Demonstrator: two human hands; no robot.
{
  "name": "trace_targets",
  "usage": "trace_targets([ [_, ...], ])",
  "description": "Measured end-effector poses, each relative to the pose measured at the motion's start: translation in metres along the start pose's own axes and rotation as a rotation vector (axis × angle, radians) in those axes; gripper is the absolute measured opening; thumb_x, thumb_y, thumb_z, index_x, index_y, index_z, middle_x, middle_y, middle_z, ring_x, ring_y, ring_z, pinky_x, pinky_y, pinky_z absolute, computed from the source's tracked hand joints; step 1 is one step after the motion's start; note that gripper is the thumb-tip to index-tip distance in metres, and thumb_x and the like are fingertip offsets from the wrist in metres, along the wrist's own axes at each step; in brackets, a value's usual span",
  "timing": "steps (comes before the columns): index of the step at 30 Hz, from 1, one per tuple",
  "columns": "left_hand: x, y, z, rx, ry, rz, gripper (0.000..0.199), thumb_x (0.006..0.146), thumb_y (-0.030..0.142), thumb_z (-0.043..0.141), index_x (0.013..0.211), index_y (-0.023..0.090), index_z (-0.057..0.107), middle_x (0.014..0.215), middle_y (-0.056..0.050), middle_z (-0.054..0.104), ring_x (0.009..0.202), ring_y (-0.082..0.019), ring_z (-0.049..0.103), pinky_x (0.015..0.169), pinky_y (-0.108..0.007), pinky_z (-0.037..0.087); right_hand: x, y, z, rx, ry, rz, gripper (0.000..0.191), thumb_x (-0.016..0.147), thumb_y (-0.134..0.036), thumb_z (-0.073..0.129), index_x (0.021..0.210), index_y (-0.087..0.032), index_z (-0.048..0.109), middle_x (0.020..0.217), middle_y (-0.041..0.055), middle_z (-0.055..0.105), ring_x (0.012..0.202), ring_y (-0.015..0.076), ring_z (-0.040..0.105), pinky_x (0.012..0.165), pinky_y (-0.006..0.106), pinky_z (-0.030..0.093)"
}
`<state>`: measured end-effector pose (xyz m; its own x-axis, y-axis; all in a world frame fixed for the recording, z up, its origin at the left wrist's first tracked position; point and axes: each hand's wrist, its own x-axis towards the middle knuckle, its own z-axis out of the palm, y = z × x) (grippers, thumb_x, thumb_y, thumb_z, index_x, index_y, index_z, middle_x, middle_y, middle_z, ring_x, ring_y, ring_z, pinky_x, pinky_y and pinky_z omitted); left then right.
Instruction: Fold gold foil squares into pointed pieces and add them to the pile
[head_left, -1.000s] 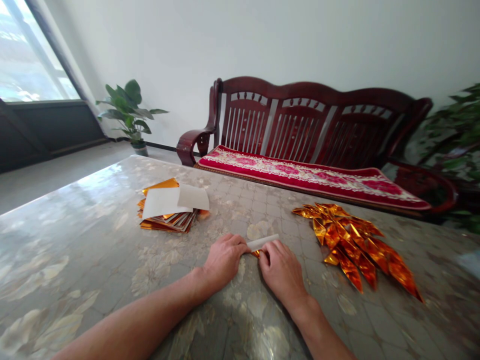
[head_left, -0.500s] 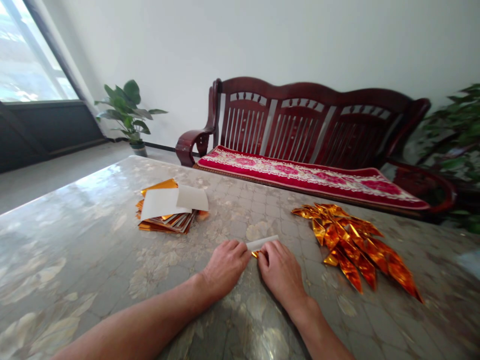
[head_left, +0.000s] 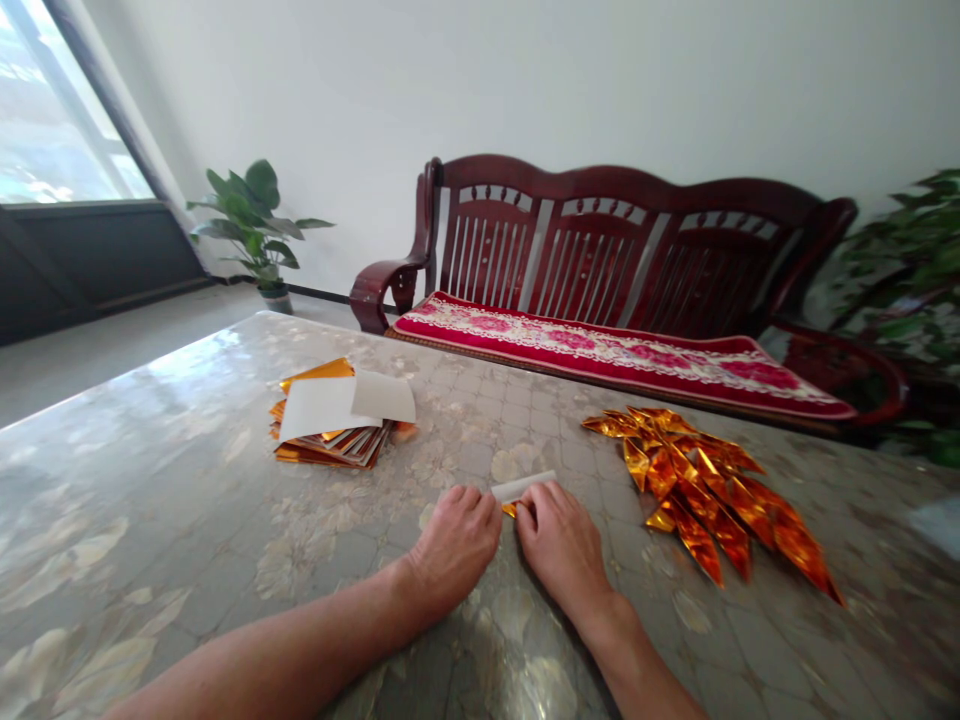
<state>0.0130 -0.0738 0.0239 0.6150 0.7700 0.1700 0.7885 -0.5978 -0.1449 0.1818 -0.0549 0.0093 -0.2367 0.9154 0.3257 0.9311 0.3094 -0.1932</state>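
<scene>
A sheet of gold foil paper (head_left: 517, 489), white on its back, lies partly rolled or folded on the table between my hands. My left hand (head_left: 459, 540) is closed at its left end, with the fingertips hidden under the knuckles. My right hand (head_left: 561, 540) pinches the right part, and a bit of gold foil shows between the two hands. Over to the right lies a heap of folded gold foil pieces (head_left: 705, 490) with pointed ends. A stack of foil sheets (head_left: 337, 420), two with their white side up, sits to the left.
The table (head_left: 187, 520) has a glossy floral cover. Behind it stands a dark red wooden bench (head_left: 622, 250) with a red patterned seat cover (head_left: 570, 340). Potted plants stand at the left (head_left: 259, 225) and right. Something pale and see-through lies at the table's right edge.
My left hand has shifted very slightly down, its knuckles turning a little. The right hand and the paper stay almost where they were.
</scene>
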Motion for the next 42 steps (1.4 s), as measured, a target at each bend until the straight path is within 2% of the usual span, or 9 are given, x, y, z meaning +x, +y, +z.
trace_targets([
  [15,0.0006,0.0076,-0.002,0.089,0.013,-0.022,0.006,0.09,0.012,0.058,0.093,0.013,0.063,0.086,-0.007,0.061,0.08,-0.024,0.054,0.071,-0.037,0.04,0.0006,-0.0003,0.0027,-0.045,-0.015,0.002,0.014,0.095,-0.021,0.052,0.082,-0.021,0.057,0.084,0.0037,0.063,0.081,0.0219,0.06,0.072,0.033,0.037],
  [42,0.003,0.0036,-0.0021,0.084,0.036,-0.019,0.006,0.092,0.012,0.057,0.091,0.014,0.062,0.086,-0.008,0.061,0.081,-0.024,0.054,0.074,-0.038,0.04,0.0011,-0.0047,-0.0001,-0.097,-0.043,0.011,0.012,0.094,-0.02,0.054,0.083,-0.022,0.055,0.085,0.0047,0.065,0.083,0.0235,0.06,0.071,0.034,0.035],
])
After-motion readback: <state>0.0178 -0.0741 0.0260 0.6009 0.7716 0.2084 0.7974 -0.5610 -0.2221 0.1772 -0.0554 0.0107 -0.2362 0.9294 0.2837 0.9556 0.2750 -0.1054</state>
